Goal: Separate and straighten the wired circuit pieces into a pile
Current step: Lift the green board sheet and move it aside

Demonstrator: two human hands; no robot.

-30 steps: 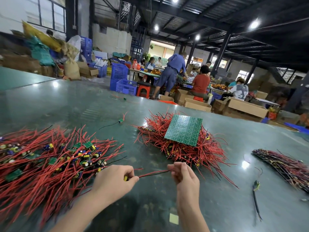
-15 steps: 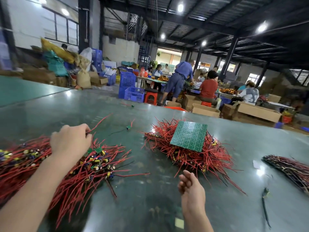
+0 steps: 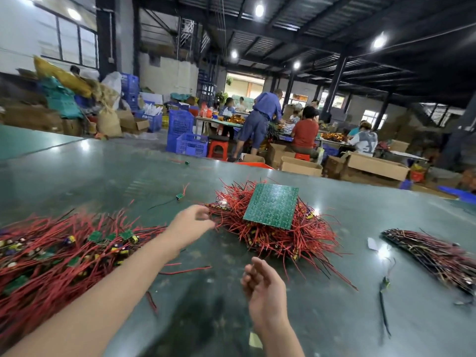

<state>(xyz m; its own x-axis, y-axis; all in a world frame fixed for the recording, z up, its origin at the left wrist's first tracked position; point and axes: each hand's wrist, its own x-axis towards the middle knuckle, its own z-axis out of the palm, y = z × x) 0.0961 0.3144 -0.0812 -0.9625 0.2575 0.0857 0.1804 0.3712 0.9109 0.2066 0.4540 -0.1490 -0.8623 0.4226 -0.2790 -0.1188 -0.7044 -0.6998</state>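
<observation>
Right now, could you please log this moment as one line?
left hand: reaching at tangled red-wire heap edge | right hand: empty, above table | green board: atop heap

One head-worn wide-angle camera is looking forward and slightly down across a glossy dark-green tabletop point(image 3: 108, 176), from just above and behind the person's forearms. The near edge of the table is lying close under the lens, so the arms are entering from the bottom of the frame. Farther off, the view is taking in a dim warehouse hall with seated workers point(image 3: 305, 132) well beyond the table. Straight lines are bowing toward the frame's edges.
</observation>
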